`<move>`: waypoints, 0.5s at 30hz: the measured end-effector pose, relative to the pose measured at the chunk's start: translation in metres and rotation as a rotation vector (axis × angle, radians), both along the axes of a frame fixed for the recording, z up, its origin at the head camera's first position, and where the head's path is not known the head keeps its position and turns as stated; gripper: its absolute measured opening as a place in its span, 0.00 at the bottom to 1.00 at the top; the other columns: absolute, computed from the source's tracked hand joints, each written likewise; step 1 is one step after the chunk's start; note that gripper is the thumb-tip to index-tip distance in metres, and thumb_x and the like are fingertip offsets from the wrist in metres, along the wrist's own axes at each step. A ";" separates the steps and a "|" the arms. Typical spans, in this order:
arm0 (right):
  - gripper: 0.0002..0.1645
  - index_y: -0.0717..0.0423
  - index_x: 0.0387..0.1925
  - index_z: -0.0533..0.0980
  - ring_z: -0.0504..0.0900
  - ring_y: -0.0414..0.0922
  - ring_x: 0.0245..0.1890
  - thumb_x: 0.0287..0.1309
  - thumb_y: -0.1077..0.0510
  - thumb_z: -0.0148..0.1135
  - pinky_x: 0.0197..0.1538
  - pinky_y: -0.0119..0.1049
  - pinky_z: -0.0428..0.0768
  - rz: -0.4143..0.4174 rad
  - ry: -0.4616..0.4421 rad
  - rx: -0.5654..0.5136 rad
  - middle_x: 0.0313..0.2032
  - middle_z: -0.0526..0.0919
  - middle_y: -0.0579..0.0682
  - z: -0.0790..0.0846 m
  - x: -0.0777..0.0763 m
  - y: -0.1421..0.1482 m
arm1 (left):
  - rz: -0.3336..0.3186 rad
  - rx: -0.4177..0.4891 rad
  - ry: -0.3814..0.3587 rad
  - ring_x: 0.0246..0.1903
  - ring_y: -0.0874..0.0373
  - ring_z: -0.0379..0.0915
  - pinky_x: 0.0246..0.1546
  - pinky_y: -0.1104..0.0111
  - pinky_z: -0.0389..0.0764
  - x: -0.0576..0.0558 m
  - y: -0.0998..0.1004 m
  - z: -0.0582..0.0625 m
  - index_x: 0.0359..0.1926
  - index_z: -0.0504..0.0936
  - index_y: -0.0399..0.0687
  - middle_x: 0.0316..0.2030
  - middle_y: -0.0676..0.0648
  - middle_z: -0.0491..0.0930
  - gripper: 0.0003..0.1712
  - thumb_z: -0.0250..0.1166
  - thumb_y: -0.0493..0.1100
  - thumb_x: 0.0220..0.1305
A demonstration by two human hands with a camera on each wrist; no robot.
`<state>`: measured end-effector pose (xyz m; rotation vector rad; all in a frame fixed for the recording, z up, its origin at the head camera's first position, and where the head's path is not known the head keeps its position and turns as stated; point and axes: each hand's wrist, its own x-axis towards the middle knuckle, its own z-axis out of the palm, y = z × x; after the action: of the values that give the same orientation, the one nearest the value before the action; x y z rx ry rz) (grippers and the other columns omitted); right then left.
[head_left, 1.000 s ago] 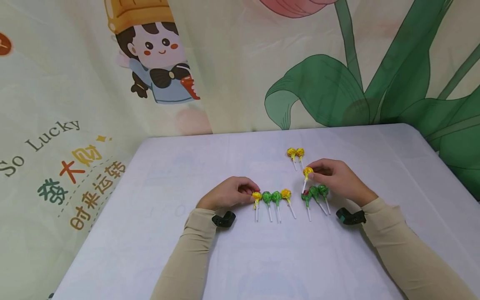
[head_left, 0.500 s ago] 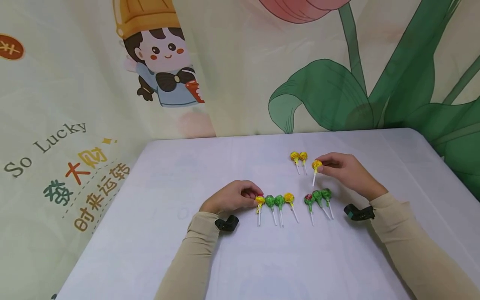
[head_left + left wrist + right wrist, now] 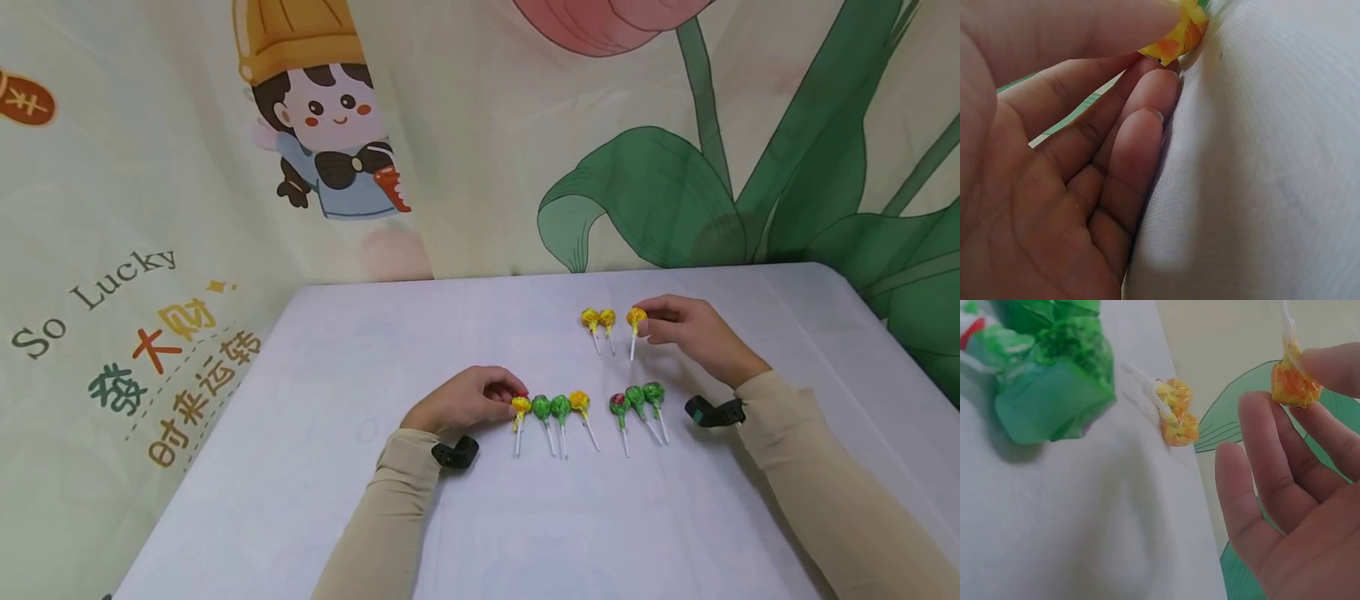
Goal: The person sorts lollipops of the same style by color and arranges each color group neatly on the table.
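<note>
My right hand (image 3: 688, 330) pinches a yellow lollipop (image 3: 636, 317) by its wrapped head, stick down, to the right of two yellow lollipops (image 3: 597, 319) lying at the back. In the right wrist view the held lollipop (image 3: 1295, 384) is between thumb and fingers. My left hand (image 3: 467, 397) pinches another yellow lollipop (image 3: 521, 406) at the left end of the front row; a bit of red shows behind its head. The left wrist view has the thumb over that yellow wrapper (image 3: 1180, 42), the other fingers along the cloth. Beside it lie two green lollipops (image 3: 551, 406) and a yellow lollipop (image 3: 580, 402).
Farther right in the front row are a red-and-green lollipop (image 3: 618, 403) and two green lollipops (image 3: 645, 395). A white cloth covers the table (image 3: 480, 517). Behind its far edge hangs a printed backdrop (image 3: 480, 150).
My right hand has carried its yellow lollipop from above the red-and-green one back and right, level with the two yellow ones. My left hand keeps its place at the row's left end.
</note>
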<state>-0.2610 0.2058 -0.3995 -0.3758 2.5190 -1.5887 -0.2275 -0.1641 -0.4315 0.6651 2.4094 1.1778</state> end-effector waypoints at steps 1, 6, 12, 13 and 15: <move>0.30 0.58 0.64 0.72 0.79 0.56 0.55 0.69 0.44 0.62 0.59 0.54 0.76 0.002 -0.002 -0.003 0.58 0.76 0.57 0.000 -0.001 0.000 | 0.001 0.003 -0.002 0.40 0.56 0.73 0.44 0.65 0.75 0.001 0.000 0.000 0.48 0.85 0.54 0.40 0.53 0.82 0.14 0.70 0.37 0.62; 0.28 0.59 0.64 0.71 0.79 0.56 0.55 0.70 0.48 0.60 0.59 0.53 0.76 -0.005 -0.011 -0.037 0.60 0.75 0.57 0.000 -0.006 0.000 | 0.005 -0.004 0.006 0.41 0.55 0.73 0.45 0.64 0.75 0.002 -0.001 0.000 0.48 0.85 0.54 0.40 0.54 0.81 0.14 0.70 0.37 0.63; 0.27 0.59 0.64 0.71 0.79 0.53 0.54 0.70 0.51 0.61 0.58 0.47 0.77 -0.034 -0.043 -0.087 0.60 0.75 0.57 -0.001 -0.014 0.001 | 0.000 -0.009 0.010 0.41 0.55 0.73 0.45 0.64 0.74 0.002 -0.001 0.001 0.49 0.85 0.55 0.41 0.54 0.81 0.14 0.70 0.37 0.63; 0.27 0.60 0.65 0.71 0.79 0.52 0.54 0.70 0.52 0.61 0.58 0.46 0.78 -0.040 -0.049 -0.090 0.60 0.75 0.57 -0.001 -0.015 0.001 | 0.000 -0.009 0.010 0.41 0.55 0.73 0.45 0.64 0.74 0.002 -0.001 0.001 0.49 0.85 0.55 0.41 0.54 0.81 0.14 0.69 0.37 0.63; 0.27 0.60 0.65 0.71 0.79 0.52 0.55 0.70 0.53 0.61 0.57 0.44 0.78 -0.050 -0.062 -0.100 0.60 0.74 0.58 -0.001 -0.017 0.001 | -0.001 -0.006 0.008 0.41 0.55 0.73 0.45 0.64 0.74 0.002 -0.001 0.001 0.49 0.85 0.55 0.41 0.54 0.81 0.14 0.69 0.37 0.63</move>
<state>-0.2783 0.2069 -0.4005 -0.2732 2.4280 -1.7219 -0.2252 -0.1651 -0.4304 0.6710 2.4178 1.1696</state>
